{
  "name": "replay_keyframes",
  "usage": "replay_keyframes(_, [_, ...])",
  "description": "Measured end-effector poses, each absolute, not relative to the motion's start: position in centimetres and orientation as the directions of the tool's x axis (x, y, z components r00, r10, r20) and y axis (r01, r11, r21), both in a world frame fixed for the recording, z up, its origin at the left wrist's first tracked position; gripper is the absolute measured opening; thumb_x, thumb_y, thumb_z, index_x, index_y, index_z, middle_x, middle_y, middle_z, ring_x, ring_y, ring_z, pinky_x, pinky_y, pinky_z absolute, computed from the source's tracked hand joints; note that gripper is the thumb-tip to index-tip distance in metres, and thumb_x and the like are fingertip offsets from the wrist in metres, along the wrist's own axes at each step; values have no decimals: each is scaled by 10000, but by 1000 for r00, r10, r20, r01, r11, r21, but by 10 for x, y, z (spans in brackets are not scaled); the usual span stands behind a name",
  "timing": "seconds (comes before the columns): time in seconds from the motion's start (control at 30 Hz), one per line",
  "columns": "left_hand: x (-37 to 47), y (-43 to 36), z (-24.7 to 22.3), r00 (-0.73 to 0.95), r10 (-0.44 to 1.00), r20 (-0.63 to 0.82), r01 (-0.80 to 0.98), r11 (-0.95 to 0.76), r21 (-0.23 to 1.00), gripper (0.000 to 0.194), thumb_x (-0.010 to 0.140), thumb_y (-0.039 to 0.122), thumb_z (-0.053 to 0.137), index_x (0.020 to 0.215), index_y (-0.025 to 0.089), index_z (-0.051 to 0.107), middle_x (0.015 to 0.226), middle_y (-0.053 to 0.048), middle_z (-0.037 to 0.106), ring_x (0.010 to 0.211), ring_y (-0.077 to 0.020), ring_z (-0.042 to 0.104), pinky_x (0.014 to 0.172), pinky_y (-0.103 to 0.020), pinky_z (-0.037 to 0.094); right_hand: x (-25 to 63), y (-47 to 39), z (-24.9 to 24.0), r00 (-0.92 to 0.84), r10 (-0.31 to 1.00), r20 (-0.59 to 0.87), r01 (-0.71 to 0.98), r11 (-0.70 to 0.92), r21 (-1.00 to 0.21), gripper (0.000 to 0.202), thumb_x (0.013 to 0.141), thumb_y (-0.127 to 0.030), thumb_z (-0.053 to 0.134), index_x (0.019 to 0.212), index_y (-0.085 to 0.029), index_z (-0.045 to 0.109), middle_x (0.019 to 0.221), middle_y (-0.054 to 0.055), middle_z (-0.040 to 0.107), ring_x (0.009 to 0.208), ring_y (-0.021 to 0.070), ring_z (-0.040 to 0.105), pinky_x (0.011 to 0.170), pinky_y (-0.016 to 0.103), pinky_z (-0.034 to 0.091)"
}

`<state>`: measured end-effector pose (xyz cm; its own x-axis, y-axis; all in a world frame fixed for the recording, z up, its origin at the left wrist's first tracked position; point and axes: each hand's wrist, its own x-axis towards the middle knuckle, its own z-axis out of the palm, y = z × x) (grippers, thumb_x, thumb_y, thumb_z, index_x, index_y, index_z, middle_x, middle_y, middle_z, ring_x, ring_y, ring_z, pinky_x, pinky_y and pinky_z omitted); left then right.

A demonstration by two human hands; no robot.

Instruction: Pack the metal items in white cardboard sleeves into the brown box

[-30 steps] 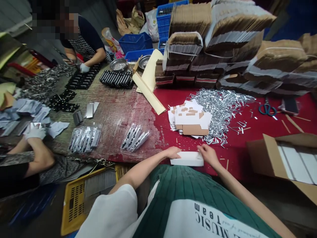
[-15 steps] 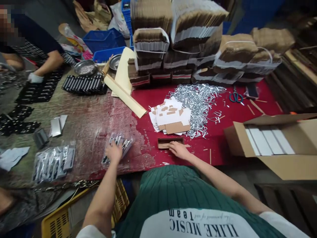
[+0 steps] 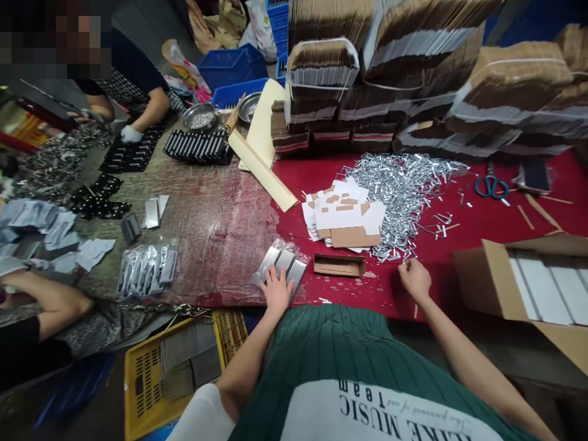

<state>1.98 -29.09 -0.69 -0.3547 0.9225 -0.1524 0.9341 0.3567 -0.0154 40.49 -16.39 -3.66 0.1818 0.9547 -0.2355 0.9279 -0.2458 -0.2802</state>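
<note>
— Red cloth, and the little brown box sits open on it. Wasn't her right hand on that box a moment ago?

— It was. Now it's off to the box's right, at the near fringe of the silver bits. The fingers are curled under; I can't tell if they've pinched a piece.

— And the left hand?

— Flat, fingers spread, pressing the clear packets, not clasping them. They've slid along with it and now lie just left of the box, where before they were well apart from it. So the box is free of both hands.

— Much room there?

— The table's front edge runs just this side of the box and both hands, so little on the near side. Bare cloth lies open between the box and the carton further right; the carton's wall closes that side.

— Beyond the box?

— The flat card blanks are just behind it, touching the silver heap. Scissors lie far right, and the cardboard bundles wall off the back.
</note>
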Motion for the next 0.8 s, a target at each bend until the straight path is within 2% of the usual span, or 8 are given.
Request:
replay_keyframes(0.07, [25, -290, -12, -286, 947, -149, 957, 290, 9, 477, 880, 363, 412, 1320, 179, 442, 1361, -193, 385, 1219, -350, 355, 939, -506, 341, 385, -189, -19, -42, 995, -86, 921, 5, -389, 264, 835, -319, 405, 920, -159, 598, 843, 90, 613, 750, 204, 566, 641, 283, 411])
replay_keyframes(0.13, [23, -283, -15, -258, 954, -150, 965, 263, 16, 420, 882, 298, 409, 1277, 173, 478, 1248, -173, 464, 1116, -303, 436, 894, -432, 390, 360, -209, -5, -364, 931, 14, 826, 329, -458, 260, 852, -300, 399, 967, -180, 599, 886, 78, 603, 796, 185, 555, 664, 259, 417])
replay_keyframes(0.23, [17, -266, -17, -261, 951, -166, 965, 262, -11, 401, 883, 228, 384, 1271, 189, 479, 1160, -156, 490, 1036, -276, 471, 853, -392, 409, 324, -215, 2, -553, 832, 42, 756, 522, -394, 288, 895, -268, 351, 1058, -211, 582, 930, 79, 572, 866, 182, 532, 678, 244, 413])
replay_keyframes(0.37, [8, -253, -18, -221, 946, -236, 975, 222, -24, 442, 890, 220, 372, 1328, 192, 419, 1133, -154, 496, 1025, -269, 485, 835, -362, 416, 294, -193, -8, -194, 979, -63, 946, 170, -277, 345, 918, -361, 339, 1165, -170, 487, 1001, 124, 562, 891, 225, 551, 635, 272, 412])
replay_keyframes(0.5, [-5, -245, -19, -212, 931, -296, 972, 232, 34, 558, 858, 279, 474, 1387, 177, 324, 1141, -162, 505, 1048, -277, 501, 845, -353, 417, 285, -185, -22, -7, 923, -385, 963, -97, -250, 310, 923, -300, 314, 1149, -131, 441, 819, 107, 618, 764, 231, 615, 656, 314, 427])
replay_keyframes(0.63, [-11, -235, 1, -196, 940, -280, 950, 253, 182, 614, 821, 284, 521, 1381, 145, 310, 1077, -147, 546, 1024, -269, 522, 880, -375, 412, 309, -193, -26, 132, 887, -442, 940, -253, -228, 310, 916, -258, 286, 1161, -128, 423, 868, 150, 644, 826, 251, 635, 695, 334, 438])
replay_keyframes(0.7, [6, -233, 20, -69, 982, -176, 944, 121, 306, 633, 825, 290, 507, 1397, 148, 275, 1095, -141, 539, 1036, -263, 508, 908, -396, 405, 323, -200, -25, 184, 873, -452, 926, -308, -220, 325, 907, -264, 291, 1161, -116, 430, 897, 177, 647, 848, 268, 636, 697, 346, 443])
replay_keyframes(0.8, [58, -230, 44, 293, 955, 43, 840, -278, 466, 668, 841, 281, 481, 1434, 192, 186, 1216, -137, 480, 1110, -247, 456, 955, -403, 386, 328, -211, -25, 149, 873, -465, 922, -292, -253, 343, 894, -263, 310, 1168, -110, 449, 889, 182, 654, 857, 276, 637, 709, 356, 447])
